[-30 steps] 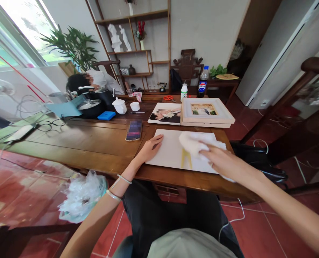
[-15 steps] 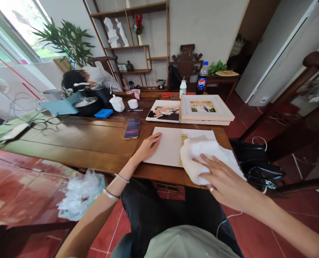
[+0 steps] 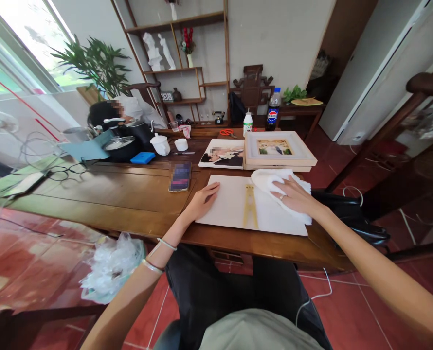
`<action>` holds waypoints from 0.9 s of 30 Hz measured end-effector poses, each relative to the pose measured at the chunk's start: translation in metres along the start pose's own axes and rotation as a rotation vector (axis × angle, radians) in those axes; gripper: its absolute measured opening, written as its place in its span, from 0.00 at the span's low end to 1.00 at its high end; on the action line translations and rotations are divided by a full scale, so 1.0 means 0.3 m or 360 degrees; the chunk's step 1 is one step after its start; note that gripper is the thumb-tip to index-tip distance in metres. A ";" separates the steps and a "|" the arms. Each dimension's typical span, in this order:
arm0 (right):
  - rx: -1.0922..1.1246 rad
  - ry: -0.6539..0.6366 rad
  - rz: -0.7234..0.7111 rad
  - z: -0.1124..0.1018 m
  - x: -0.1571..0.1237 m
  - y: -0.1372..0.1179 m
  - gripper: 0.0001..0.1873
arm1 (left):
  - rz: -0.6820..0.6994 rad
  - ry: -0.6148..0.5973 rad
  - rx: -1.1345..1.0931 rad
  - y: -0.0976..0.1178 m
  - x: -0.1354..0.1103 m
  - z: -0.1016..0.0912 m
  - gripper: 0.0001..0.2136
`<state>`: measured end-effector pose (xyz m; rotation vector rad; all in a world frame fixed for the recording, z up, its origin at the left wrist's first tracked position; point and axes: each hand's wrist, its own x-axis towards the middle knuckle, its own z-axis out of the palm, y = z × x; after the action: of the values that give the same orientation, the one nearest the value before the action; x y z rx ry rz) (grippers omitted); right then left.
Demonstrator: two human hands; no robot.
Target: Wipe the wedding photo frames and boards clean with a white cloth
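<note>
A white flat panel [image 3: 224,206] lies near the table's front edge, with a yellow A-shaped stand piece [image 3: 250,206] along its middle. It looks like the back of a picture frame. My left hand [image 3: 202,201] rests on the panel's left edge, its fingers stretched out and holding nothing. On the panel's upper right part, my right hand [image 3: 291,193] presses a white towel [image 3: 265,179] against the surface. The towel bunches around those fingers and hides the panel's upper right corner.
Behind the panel lie a photo print [image 3: 222,154] and stacked white picture frames [image 3: 300,151]. A phone [image 3: 180,176] is left of the panel. Farther back stand a cola bottle [image 3: 273,112], a small white bottle [image 3: 247,124], orange-handled scissors [image 3: 226,132], a white teapot [image 3: 160,144] and dark pots [image 3: 119,147].
My right hand has moved the towel away from me, from the panel's front right to its upper right. More of the yellow stand piece shows. My left hand stays at the left edge.
</note>
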<state>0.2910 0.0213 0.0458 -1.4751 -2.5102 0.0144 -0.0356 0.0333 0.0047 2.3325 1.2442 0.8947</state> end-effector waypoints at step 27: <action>0.0336 -0.0096 0.0335 -0.052 -0.007 0.039 0.29 | -0.0008 -0.0010 -0.0013 0.002 -0.001 -0.004 0.20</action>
<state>0.3051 0.0236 0.0591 -1.6615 -2.3017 0.3523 -0.0362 0.0328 0.0058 2.3233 1.2407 0.8886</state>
